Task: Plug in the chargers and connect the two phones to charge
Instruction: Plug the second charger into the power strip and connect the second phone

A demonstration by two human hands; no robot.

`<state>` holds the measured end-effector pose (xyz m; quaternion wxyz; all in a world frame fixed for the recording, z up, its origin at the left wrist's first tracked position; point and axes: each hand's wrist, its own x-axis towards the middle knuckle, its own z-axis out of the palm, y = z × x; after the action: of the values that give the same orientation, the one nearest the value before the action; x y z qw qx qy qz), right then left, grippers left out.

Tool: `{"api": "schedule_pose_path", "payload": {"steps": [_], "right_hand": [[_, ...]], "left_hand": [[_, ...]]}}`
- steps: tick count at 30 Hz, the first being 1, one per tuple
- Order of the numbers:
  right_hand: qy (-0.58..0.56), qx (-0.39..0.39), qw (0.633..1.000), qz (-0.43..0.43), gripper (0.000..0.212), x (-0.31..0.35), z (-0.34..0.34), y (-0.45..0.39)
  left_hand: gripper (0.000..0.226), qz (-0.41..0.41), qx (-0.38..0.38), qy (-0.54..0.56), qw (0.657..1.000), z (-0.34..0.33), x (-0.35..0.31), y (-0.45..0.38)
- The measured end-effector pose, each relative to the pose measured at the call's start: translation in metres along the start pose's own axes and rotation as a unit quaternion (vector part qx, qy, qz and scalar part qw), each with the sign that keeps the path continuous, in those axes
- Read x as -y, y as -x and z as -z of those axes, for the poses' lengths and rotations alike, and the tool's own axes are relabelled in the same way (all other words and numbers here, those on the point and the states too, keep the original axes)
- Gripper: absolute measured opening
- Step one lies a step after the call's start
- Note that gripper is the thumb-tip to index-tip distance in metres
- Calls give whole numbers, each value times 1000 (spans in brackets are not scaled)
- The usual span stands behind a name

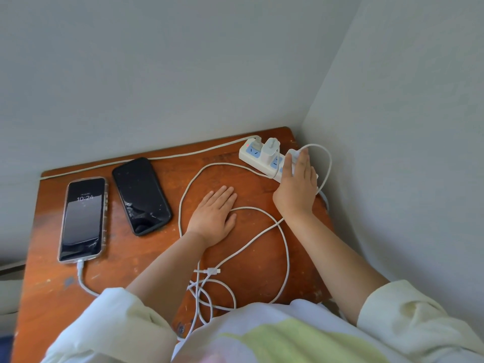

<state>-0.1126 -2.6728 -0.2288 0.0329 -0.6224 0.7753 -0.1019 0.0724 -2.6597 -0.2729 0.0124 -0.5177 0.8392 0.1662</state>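
Observation:
A white power strip (252,155) lies at the table's far right corner, its red light on, with one white charger (271,149) standing plugged in. My right hand (297,184) is closed around a second white charger (292,154) at the strip. My left hand (213,214) rests flat and open on the table, over a white cable (286,247). The left phone (83,218) has a lit screen showing 10:24 and a cable in its bottom port. The dark phone (141,195) beside it has no cable. A loose cable plug (213,271) lies near the front.
The worn wooden table (131,258) sits in a corner between grey walls. The strip's own cord (157,157) runs along the table's back edge. Tangled white cable loops (209,297) lie near my body at the front edge.

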Motion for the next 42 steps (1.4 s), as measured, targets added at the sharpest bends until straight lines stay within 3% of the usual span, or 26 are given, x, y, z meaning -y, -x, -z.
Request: {"api": "schedule_pose_path", "payload": {"steps": [10,13,16,19,22,25,27,31,34,42], "right_hand": [[6,49,999,12,76,-1,12,0],[-23,62,997,33,68,-7,23,4],[-52,8,998,47,56,-11,28,25],[-116,-31,981,154,36,-3,24,65],[-144,54,948,277,19,17,18,101],[-115,205,910,341,28,51,6,121],[-78,227,900,364,32,72,-5,125],[3,224,882,415,17,102,-10,123],[18,204,887,414,14,113,-7,116],[-136,133,931,310,28,139,0,96]], "left_hand": [[52,7,37,-2,999,13,-4,4],[53,17,9,20,1000,25,0,22],[53,47,-35,35,998,31,16,58],[52,107,-55,50,991,26,38,103],[52,176,-47,52,982,15,52,143],[52,251,-60,62,964,5,55,170],[53,286,-51,58,955,1,56,182],[56,302,-10,48,952,-4,55,194],[55,294,7,50,955,-5,54,197],[49,228,4,79,970,6,74,205]]}}
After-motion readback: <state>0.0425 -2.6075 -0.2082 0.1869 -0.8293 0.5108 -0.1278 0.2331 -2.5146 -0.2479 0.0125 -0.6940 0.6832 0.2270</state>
